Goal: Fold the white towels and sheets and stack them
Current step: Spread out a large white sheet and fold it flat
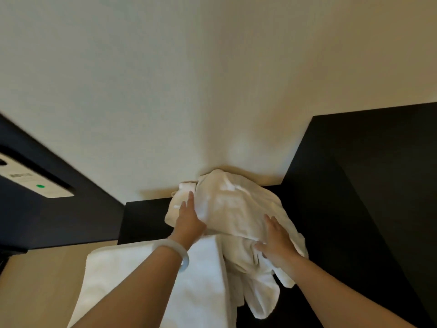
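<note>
My left grip (189, 221) lies flat on the crumpled white towel (234, 204). Its fingers are straight and spread, with the thumb out to the side, and it pinches nothing. A pale bangle (185, 259) sits on that wrist. My right grip (276, 242) rests palm down on the near side of the same towel, fingers spread too. I see no cloth caught between its fingers.

The towel is a lumpy heap on a dark ledge (144, 216), pushed up against the cream wall (165, 91). Part of it hangs off the near edge, down by my right arm. Just beside it, under my left arm, a folded white cloth (146, 280) lies flat on the light wood tabletop (35, 280). I cannot tell if that one is a towel or a sheet. Its far end meets the heap. A tall dark panel (369, 185) stands to the right. A white box with a green dot (40, 186) sits far off to the left.

I think the step now is to get this heap open so it can be folded. To do it well, I would not squash it flat as it is. I would feel for two corners of one edge, pinch one in each grip, lift the towel and let it hang straight. The hanging part could drag or slip, so I would gather it first. I would also keep it off the folded cloth, so that one stays neat.
</note>
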Demonstrator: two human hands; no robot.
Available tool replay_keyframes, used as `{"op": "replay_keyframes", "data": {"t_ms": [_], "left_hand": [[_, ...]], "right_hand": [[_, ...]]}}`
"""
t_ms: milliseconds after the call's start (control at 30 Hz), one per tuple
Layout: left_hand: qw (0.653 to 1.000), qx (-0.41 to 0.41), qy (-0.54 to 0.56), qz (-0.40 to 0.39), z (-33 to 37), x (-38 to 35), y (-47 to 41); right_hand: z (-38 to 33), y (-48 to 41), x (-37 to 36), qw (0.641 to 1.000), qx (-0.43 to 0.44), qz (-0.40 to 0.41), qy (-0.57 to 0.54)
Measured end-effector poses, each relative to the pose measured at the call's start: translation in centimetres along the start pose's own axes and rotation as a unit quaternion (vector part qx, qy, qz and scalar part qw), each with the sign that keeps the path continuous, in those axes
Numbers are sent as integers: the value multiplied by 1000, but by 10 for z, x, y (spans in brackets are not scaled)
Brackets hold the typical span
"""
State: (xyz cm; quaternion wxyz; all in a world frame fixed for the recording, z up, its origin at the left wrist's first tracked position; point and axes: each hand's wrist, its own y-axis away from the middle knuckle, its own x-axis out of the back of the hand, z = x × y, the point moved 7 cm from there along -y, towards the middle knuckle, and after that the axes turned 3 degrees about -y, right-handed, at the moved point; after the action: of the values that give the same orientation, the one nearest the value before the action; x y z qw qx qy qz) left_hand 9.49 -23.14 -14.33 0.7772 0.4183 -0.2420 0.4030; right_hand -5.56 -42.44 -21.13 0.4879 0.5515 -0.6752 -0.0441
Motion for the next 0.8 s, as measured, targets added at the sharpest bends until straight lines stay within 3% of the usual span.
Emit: {"op": "replay_keyframes", "data": {"t_ms": [133,300,500,667,800], "left_hand": [[995,22,87,-35,0,-13,-2],[997,-17,63,42,26,20,12],[984,-123,60,116,118,110,52],[962,-228,75,129,205,169,111],[935,-313,107,126,273,203,162]], "right_hand": [[8,-10,-3,998,-7,43,-43],[0,4,43,975,-17,100,-196],[-60,67,159,943,65,162,-284],[-97,166,269,943,107,154,-276],[-102,253,340,912,165,185,-328]]}}
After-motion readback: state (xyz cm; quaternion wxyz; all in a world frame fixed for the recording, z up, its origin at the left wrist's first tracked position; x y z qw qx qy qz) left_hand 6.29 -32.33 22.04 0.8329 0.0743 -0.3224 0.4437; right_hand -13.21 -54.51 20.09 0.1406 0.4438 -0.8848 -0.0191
